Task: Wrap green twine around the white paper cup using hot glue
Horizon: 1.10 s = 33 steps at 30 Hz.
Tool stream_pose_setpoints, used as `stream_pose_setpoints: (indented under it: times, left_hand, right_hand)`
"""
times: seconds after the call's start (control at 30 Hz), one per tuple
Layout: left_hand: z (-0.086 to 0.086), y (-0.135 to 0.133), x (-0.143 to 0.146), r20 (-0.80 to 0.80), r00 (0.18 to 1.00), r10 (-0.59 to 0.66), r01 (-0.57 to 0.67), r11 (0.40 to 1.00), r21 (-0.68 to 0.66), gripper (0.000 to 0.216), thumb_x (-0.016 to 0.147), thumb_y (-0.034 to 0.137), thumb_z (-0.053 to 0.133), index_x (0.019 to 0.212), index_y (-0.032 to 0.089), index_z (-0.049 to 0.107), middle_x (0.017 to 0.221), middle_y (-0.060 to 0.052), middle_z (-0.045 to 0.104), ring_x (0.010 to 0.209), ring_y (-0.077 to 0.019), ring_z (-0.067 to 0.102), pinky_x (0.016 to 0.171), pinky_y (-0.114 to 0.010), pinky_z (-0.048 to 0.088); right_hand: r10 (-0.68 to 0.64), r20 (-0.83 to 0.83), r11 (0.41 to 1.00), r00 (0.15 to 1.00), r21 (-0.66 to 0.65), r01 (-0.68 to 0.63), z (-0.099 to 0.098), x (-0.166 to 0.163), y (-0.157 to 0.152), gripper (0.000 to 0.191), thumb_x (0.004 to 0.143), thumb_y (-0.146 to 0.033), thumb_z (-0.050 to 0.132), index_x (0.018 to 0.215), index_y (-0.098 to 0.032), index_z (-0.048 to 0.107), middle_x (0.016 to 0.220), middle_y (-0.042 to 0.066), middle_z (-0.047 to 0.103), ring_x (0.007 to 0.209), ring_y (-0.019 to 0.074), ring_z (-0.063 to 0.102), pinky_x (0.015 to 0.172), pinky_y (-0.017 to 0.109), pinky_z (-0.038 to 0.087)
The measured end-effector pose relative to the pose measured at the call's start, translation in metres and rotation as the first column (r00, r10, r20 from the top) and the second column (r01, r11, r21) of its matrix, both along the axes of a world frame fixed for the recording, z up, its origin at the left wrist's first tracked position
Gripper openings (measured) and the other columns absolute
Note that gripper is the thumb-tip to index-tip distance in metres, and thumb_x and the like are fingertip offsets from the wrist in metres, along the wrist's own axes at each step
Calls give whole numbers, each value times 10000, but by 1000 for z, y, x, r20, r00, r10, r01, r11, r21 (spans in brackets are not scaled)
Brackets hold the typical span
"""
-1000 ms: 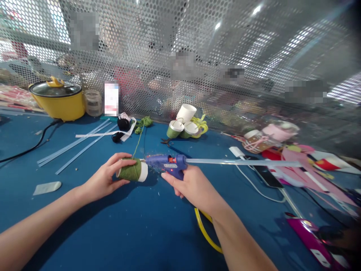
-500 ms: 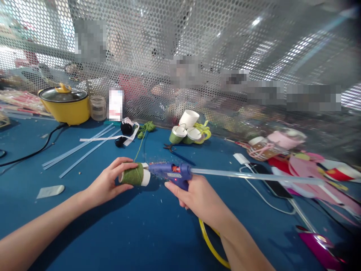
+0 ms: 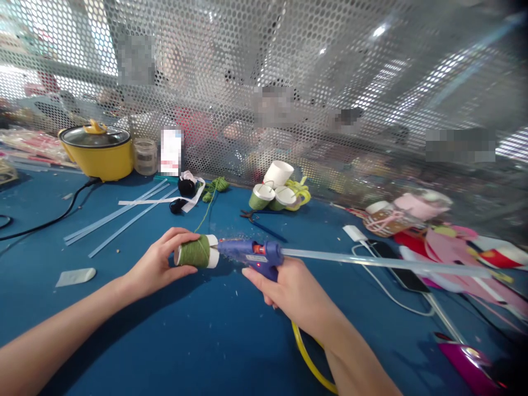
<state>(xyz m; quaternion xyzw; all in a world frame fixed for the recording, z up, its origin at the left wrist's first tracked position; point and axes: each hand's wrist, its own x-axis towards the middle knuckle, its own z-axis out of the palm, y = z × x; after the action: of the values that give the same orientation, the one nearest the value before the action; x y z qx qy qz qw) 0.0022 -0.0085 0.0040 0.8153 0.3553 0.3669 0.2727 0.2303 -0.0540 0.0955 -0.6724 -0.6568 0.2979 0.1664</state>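
My left hand [image 3: 159, 261] is closed around a paper cup [image 3: 213, 257] lying on its side, much of it wound with green yarn [image 3: 195, 252]. A white band of the cup stays bare at its right end. From the winding, a strand runs back to a loose bundle of green yarn [image 3: 219, 184]. In my right hand [image 3: 291, 289] is a blue hot glue gun [image 3: 251, 253], its small light glowing red. The gun's nozzle meets or nearly meets the cup's bare white part. A long clear glue stick [image 3: 371, 260] sticks out of the gun's back.
White and green-wrapped cups [image 3: 278, 173] stand at the back by a perforated metal screen [image 3: 231, 66], with pliers [image 3: 251, 214] before them. Glue sticks [image 3: 119, 214] and a yellow electric pot [image 3: 101, 159] are left. A phone [image 3: 398, 269] and pink felt pieces [image 3: 449, 253] lie right.
The view has shifted slightly. Both hands keep their holds, and the cup has turned a little in my left hand, with the nozzle still at its bare white part.
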Motion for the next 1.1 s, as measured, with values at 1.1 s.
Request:
stream_pose_setpoints:
  times: [1.1]
  left_hand:
    - [-1, 1, 1, 39, 999, 25, -23, 999, -35, 460, 738, 243, 655, 1164, 238, 481, 1123, -86, 482, 1035, -243, 510, 880, -405, 457]
  right_hand:
    - [28, 25, 1000, 999, -3, -28, -2, 2, 1, 198, 756, -359, 523, 630, -206, 533, 374, -50, 477, 350, 131, 501, 394, 227, 386]
